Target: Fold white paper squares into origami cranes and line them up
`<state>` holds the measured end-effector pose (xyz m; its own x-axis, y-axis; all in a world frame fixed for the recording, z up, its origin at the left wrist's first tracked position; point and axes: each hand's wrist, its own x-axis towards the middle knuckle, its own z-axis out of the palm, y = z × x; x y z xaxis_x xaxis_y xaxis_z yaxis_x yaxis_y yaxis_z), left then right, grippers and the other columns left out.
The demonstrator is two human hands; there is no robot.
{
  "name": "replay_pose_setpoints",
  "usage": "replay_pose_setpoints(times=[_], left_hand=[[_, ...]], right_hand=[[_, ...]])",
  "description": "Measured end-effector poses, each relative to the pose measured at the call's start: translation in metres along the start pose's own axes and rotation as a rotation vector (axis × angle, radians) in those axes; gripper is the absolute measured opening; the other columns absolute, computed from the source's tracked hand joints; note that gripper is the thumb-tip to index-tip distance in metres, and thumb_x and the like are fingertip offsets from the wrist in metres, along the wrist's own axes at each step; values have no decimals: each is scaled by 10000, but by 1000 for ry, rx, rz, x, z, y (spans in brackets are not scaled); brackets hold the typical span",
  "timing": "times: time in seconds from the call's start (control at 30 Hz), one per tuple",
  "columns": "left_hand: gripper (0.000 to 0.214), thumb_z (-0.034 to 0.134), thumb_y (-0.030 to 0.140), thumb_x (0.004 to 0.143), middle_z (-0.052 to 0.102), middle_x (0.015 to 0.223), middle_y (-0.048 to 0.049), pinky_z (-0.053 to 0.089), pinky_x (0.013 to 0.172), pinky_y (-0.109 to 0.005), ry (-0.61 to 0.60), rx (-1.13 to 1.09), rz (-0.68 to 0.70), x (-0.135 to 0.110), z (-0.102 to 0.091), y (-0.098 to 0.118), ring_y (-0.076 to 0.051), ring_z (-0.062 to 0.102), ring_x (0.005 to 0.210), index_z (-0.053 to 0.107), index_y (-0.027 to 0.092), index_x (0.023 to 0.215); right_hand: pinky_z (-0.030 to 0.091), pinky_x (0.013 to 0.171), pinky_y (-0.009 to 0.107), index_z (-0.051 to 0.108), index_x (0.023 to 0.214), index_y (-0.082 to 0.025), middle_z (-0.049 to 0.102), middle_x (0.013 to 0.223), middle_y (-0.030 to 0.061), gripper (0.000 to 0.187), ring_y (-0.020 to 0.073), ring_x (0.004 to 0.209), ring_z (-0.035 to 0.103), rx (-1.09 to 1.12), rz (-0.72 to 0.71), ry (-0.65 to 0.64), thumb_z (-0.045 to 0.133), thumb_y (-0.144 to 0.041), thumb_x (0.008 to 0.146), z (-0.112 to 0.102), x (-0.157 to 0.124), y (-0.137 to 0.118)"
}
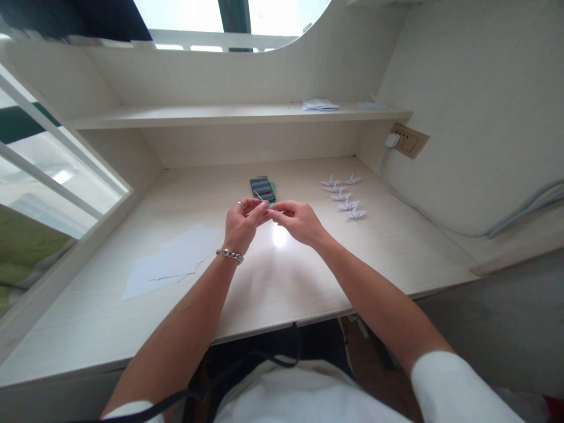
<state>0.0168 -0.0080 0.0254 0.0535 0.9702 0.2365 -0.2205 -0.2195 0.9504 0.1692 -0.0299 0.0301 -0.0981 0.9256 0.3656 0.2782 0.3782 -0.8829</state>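
Note:
Above the middle of the desk my left hand [245, 221] and my right hand [298, 221] meet, fingertips pinched together. Between them is a small, narrow piece of folded paper [258, 195], whose pointed end sticks up past my left fingers; the rest of it is hidden by the fingers. Just behind my hands lies a phone [262, 189] with its screen lit, and a green edge shows under it. To the right, several white paper cranes [348, 206] stand in a loose cluster on the desk.
White paper sheets [171, 258] lie on the left of the desk [282, 294]. A shelf [220, 114] across the back carries folded white paper [320, 104]. On the right wall, a plug [392, 140] sits in a socket, its cable [423, 218] running along the desk's right side.

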Motion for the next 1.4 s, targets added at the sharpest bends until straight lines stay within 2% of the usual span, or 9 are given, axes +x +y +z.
replay_pose_setpoints(times=[0.13,0.23,0.33,0.5,0.8,0.97,1.27,1.33,1.4], left_hand=[[313,782,337,683,705,954,-91,591,819,-409,-3,-56,40,4,-6,-5,-178,695,808,614,125,840],[335,796,353,670,709,954,-95,599,796,-389,-18,-19,37,1,-11,-8,-191,701,819,626,123,845],[342,807,358,664,715,950,-100,605,760,-350,-40,45,55,-4,-14,-7,-195,705,814,639,122,847],[342,807,362,671,719,950,-98,612,736,-343,-63,50,97,-7,-12,-4,-199,711,808,632,127,846],[334,791,351,700,724,943,-98,617,759,-392,-95,35,102,-9,-12,-7,-212,714,821,622,118,870],[363,800,354,686,724,938,-104,620,742,-402,-89,25,87,-9,-12,-7,-224,713,835,618,120,896],[407,776,386,706,720,974,-122,619,748,-407,-78,71,95,-9,-12,-7,-235,712,843,650,110,978],[416,762,408,717,723,975,-120,617,756,-400,-68,114,114,-8,-13,-10,-235,713,842,663,110,991],[422,744,427,732,727,980,-117,616,755,-384,-44,190,148,-9,-13,-14,-233,716,834,671,117,1008]], right_hand=[[533,684,298,715,919,-166,721,855,64,346,161,735,657,175,32,-20,709,-465,745,5,12,13],[530,631,294,715,912,-149,712,785,56,384,147,657,638,304,74,-31,772,-447,676,12,9,23],[517,613,284,716,929,-148,707,738,44,389,142,643,632,389,95,-31,790,-423,663,14,2,29],[511,614,285,720,930,-158,701,700,27,373,134,623,626,436,108,-53,802,-394,652,9,-4,25],[519,694,292,721,872,-163,702,745,25,377,140,717,653,590,298,-60,848,-347,569,6,-6,16],[511,668,275,721,845,-159,695,740,26,359,133,699,650,620,337,-55,849,-350,569,7,-6,15],[560,627,301,700,889,-156,706,798,49,334,166,700,681,510,178,-23,788,-389,667,14,-7,23],[572,629,311,689,929,-164,710,829,58,304,176,711,689,422,118,-1,724,-402,743,16,-9,26],[573,640,311,675,1001,-180,714,861,61,267,178,715,694,244,35,45,621,-385,838,18,-11,28]])
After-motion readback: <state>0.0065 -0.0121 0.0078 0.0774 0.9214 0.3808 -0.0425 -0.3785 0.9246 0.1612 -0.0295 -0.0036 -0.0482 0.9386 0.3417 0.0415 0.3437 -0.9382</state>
